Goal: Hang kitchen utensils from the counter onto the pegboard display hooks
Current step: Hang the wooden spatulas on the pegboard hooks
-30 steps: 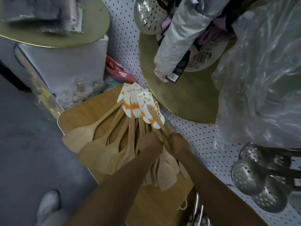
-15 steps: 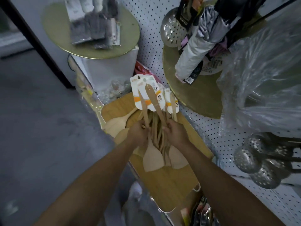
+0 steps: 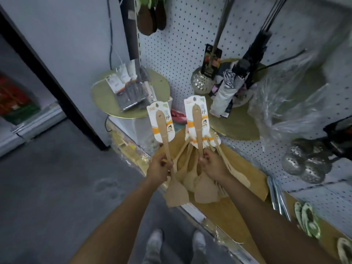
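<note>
My left hand (image 3: pixel 159 169) grips the handle of one wooden spatula (image 3: pixel 165 141), held upright with its white and orange card at the top and its blade hanging below my fist. My right hand (image 3: pixel 212 165) grips a bunch of several wooden spatulas (image 3: pixel 197 128), cards up, blades fanned out below over the wooden counter (image 3: pixel 245 166). The two hands are a hand's width apart. The white pegboard (image 3: pixel 179 42) rises behind the counter.
A round gold board with packaged items (image 3: pixel 131 92) sits left of the pegboard. A folded umbrella (image 3: pixel 226 92), a metal skimmer (image 3: pixel 200 80) and a clear plastic bag (image 3: pixel 285 103) hang at right. More skimmers (image 3: pixel 306 162) hang low right. My feet stand on grey floor.
Both hands have lifted the spatulas off the counter and pulled apart: one spatula went left with my left hand, the bunch stayed in my right. The view has tilted up toward the pegboard.
</note>
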Tool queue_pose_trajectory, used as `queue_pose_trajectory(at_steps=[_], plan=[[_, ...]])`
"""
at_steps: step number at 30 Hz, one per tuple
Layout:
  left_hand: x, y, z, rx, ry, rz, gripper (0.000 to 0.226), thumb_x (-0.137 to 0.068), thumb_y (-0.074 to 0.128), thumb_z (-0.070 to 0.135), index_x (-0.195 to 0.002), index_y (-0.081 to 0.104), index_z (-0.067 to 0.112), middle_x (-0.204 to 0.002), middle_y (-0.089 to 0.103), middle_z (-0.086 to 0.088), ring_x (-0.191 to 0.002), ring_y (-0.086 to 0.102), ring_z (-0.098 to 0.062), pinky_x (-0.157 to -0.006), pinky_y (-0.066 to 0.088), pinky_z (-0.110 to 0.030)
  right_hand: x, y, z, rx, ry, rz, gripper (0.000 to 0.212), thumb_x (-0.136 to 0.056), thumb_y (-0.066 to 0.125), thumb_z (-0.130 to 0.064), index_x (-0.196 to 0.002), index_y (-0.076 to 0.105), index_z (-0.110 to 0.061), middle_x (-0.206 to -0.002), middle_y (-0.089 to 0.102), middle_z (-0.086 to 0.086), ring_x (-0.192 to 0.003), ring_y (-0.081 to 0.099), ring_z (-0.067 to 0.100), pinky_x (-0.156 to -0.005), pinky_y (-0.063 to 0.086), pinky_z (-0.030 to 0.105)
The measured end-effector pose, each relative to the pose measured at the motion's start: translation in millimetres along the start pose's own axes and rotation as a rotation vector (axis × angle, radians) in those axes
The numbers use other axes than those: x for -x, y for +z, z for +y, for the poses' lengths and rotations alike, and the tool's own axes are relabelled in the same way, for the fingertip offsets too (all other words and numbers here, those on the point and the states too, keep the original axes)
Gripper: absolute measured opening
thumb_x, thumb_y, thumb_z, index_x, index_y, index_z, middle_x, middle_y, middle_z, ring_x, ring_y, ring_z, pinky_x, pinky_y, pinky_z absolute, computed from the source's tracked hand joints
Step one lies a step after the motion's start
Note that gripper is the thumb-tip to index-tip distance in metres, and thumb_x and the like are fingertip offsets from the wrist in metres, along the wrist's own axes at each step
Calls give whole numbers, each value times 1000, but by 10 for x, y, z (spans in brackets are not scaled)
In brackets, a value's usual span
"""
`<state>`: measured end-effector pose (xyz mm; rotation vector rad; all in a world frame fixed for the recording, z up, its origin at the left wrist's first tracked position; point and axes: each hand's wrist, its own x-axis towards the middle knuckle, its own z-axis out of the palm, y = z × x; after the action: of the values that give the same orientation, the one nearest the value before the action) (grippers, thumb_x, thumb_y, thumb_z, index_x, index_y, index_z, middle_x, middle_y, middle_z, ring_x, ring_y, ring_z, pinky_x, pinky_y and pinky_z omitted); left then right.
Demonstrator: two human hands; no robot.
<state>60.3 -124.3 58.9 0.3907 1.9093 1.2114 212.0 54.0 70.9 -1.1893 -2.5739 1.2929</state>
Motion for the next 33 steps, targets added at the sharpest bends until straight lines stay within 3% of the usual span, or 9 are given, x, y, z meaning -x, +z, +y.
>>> queue_pose_trajectory(at_steps=[2, 5, 9, 12, 16, 18, 21, 24, 33], plan=[[75, 42, 103, -52, 83, -50, 11, -100, 59, 12, -107, 66, 16, -89, 68, -22, -73, 66, -32, -51, 51, -28, 246, -104, -30, -9, 45, 63, 17, -99, 56, -21, -112, 63, -29, -97, 69, -8, -91, 66, 16, -81, 54, 37], [175, 193, 315, -159, 191, -128, 14, -101, 57, 11, -111, 66, 15, -88, 68, -11, -78, 65, -26, -60, 51, -30, 653, -319, 16, -21, 92, 180, 15, -99, 57, -18, -102, 61, -32, -90, 64, -11, -88, 62, 16, -76, 51, 34], [352, 606, 546, -280, 374, -263, 11, -99, 57, 13, -101, 64, 22, -86, 69, -7, -75, 67, -26, -65, 57, -41, 1301, -656, 233, -51, 157, 344, 7, -99, 56, -18, -99, 57, -25, -91, 65, -5, -88, 63, 20, -78, 52, 37], [609, 1081, 635, -351, 475, -348, 16, -95, 61, 22, -105, 63, 35, -91, 68, 2, -83, 69, -24, -72, 59, -46, 1916, -896, 520, -88, 200, 453, 13, -97, 54, -20, -99, 56, -32, -86, 66, -7, -83, 66, 18, -78, 57, 47], [1327, 1910, 719, -385, 532, -480, 19, -96, 65, 19, -114, 65, 25, -102, 72, 3, -98, 69, -21, -85, 59, -49, 3030, -1172, 890, -78, 276, 622, 11, -99, 56, -17, -96, 57, -27, -84, 63, -8, -81, 63, 18, -78, 55, 44], [1813, 2361, 780, -389, 559, -522, 22, -98, 64, 21, -119, 65, 24, -106, 72, 2, -99, 67, -18, -89, 57, -44, 3659, -1322, 1144, -50, 296, 682, 7, -99, 56, -17, -96, 57, -24, -83, 62, -7, -81, 63, 22, -77, 54, 46], [2671, 3027, 860, -361, 646, -631, 14, -99, 63, 15, -111, 66, 21, -98, 71, 1, -94, 67, -18, -84, 55, -39, 4634, -1571, 1503, 9, 346, 778, 6, -97, 55, -16, -96, 55, -21, -79, 59, -9, -79, 63, 27, -74, 54, 48], [3515, 3601, 869, -366, 716, -735, 4, -99, 64, 18, -101, 65, 21, -95, 72, -2, -85, 70, -21, -74, 58, -40, 5578, -1803, 1655, -9, 393, 899, 12, -99, 53, -16, -110, 59, -15, -87, 62, -6, -86, 64, 27, -78, 53, 46], [5515, 5172, 979, -438, 940, -1016, 21, -98, 65, 30, -117, 65, 20, -98, 71, 1, -88, 69, -19, -74, 58, -39, 7943, -2418, 2138, 3, 604, 1223, 11, -100, 54, -20, -109, 58, -13, -98, 69, 6, -89, 65, 27, -79, 54, 47]])
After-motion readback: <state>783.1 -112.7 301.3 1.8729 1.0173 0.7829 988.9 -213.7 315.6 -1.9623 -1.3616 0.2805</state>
